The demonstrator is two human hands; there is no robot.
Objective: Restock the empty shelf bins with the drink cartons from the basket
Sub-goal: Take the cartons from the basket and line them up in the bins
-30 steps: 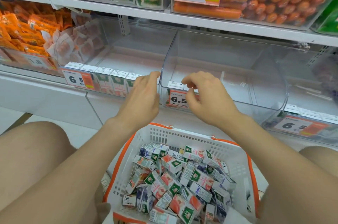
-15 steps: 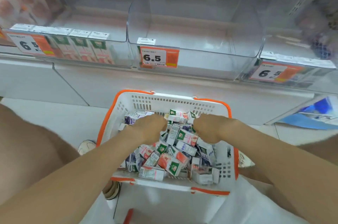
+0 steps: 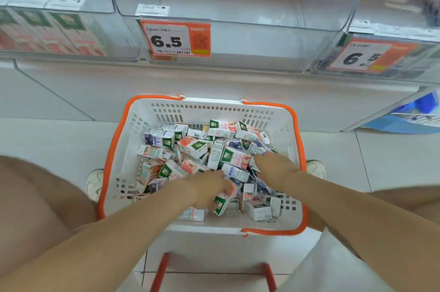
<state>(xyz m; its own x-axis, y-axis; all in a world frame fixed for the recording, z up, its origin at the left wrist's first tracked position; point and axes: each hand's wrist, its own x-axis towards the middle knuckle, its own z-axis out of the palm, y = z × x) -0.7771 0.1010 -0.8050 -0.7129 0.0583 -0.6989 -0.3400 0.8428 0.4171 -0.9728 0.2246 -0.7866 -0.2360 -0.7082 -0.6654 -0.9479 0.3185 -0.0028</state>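
My left hand (image 3: 207,188) grips a carton (image 3: 222,203) in the basket (image 3: 142,120). My right hand (image 3: 271,166) lies among others (fingers hidden, so I can't tell its grip).

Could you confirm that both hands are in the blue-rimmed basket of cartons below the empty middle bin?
Not quite: the head view shows the basket has an orange rim, not blue. The left hand and right hand are both in it among the cartons, below the empty middle bin.
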